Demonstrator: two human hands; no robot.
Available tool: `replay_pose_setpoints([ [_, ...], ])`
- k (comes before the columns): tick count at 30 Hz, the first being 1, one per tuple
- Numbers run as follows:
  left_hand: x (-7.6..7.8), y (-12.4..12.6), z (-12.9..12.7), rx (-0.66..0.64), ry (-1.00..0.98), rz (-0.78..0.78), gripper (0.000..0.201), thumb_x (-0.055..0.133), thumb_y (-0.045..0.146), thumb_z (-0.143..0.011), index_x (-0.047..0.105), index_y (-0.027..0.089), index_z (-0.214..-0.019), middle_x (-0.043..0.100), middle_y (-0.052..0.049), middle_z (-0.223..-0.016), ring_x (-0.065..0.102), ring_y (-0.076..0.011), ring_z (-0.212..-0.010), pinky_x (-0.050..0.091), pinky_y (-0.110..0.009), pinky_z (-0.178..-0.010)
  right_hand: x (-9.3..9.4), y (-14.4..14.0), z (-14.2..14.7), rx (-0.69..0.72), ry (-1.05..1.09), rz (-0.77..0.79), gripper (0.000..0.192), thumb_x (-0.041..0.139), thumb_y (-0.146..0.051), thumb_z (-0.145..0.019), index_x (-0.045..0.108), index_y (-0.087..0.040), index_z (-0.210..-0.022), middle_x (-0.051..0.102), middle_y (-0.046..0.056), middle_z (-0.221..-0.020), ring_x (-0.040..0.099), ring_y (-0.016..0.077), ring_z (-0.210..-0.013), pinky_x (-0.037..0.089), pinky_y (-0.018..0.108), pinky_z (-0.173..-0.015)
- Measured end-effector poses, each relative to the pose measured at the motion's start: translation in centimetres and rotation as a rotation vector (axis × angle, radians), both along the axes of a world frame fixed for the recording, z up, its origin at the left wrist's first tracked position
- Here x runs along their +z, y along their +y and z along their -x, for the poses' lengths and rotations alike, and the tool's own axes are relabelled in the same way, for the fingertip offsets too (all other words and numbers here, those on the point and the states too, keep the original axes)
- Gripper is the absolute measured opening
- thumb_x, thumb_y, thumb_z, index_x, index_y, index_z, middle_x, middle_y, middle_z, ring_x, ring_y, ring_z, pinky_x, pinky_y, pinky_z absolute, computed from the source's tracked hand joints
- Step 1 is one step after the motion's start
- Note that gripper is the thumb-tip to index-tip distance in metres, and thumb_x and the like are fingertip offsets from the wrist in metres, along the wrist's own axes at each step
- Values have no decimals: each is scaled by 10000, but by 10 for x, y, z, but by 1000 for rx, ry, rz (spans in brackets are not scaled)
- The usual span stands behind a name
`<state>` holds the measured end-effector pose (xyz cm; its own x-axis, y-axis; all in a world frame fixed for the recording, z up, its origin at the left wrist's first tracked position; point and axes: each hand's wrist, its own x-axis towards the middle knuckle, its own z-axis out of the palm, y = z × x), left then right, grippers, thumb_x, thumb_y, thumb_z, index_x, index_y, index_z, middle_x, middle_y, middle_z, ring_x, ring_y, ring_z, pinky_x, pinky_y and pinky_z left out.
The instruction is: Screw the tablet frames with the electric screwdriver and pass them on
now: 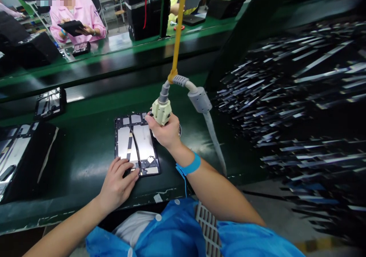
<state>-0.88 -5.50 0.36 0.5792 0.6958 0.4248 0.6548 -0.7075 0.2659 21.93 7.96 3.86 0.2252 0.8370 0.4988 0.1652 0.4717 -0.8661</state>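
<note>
An opened tablet (144, 137) lies on the green bench, its silvery inner plate and a dark curved cable (135, 142) showing. My left hand (116, 182) rests on the tablet's lower left edge, fingers apart, with the fingertips by the cable's lower end. Over the tablet's upper right corner, my right hand (167, 132) is wrapped round a cream electric screwdriver (161, 111), seen from its top end. A yellow strap (178, 32) holds the tool from above, and its grey cord (213, 135) runs down to the right. My hand hides the tool's tip.
Black stacked tablets (17, 146) stand at the left, with another opened tablet (49, 102) behind them. A blurred mass of dark stacked parts (286, 97) fills the right. Across the bench, a person in pink (82, 15) holds a dark tablet.
</note>
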Motion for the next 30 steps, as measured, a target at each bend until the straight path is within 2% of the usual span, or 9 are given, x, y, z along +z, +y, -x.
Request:
replay_pose_setpoints([
  [2,-4,-1,-1,61,-23,12,336,625,125,-961,676,275,-1257,683,-102,-1196,584,-295,-1262,413,-642,-1138,0,2,-3,-22,6,-6,206,745,-410,-856,673,-237,-942,695,6,-817,676,189,-747,589,366,-769],
  [4,-7,8,-3,103,-30,38,290,617,153,-979,703,285,-1223,684,-96,-1210,581,-298,-1275,397,-666,-1134,-1,4,-7,-39,24,-10,198,745,-400,-858,676,-239,-952,704,8,-823,678,189,-735,589,364,-746],
  [9,-11,55,-7,142,-85,29,136,659,273,-981,767,260,-1063,722,-71,-1123,649,-274,-1160,420,-629,-1113,-5,9,-12,-48,40,-4,220,751,-399,-847,685,-228,-969,738,36,-898,725,218,-817,610,376,-761],
  [12,-14,70,-8,125,-111,-29,141,670,248,-972,760,245,-1080,728,-72,-1123,650,-273,-1166,408,-614,-1127,-8,8,-13,-42,27,1,218,759,-384,-844,695,-219,-972,746,42,-907,734,218,-832,612,380,-789],
  [19,-18,67,-7,101,-113,-8,173,658,225,-972,740,254,-1122,724,-73,-1158,630,-271,-1221,411,-579,-1150,-8,8,-17,-116,38,30,223,763,-370,-840,702,-213,-987,749,61,-938,738,234,-879,619,395,-788],
  [25,-19,73,-7,136,-144,-2,168,660,236,-974,745,263,-1117,728,-67,-1167,637,-277,-1225,428,-583,-1139,-8,5,-17,-107,23,60,213,768,-358,-827,711,-210,-969,744,50,-866,734,226,-838,622,408,-795],
  [30,-18,73,-8,130,-157,-8,173,667,227,-966,747,251,-1117,727,-75,-1159,640,-281,-1220,428,-586,-1139,-9,5,-18,-108,12,71,210,770,-344,-825,717,-205,-973,742,58,-883,733,230,-859,618,409,-805],
])
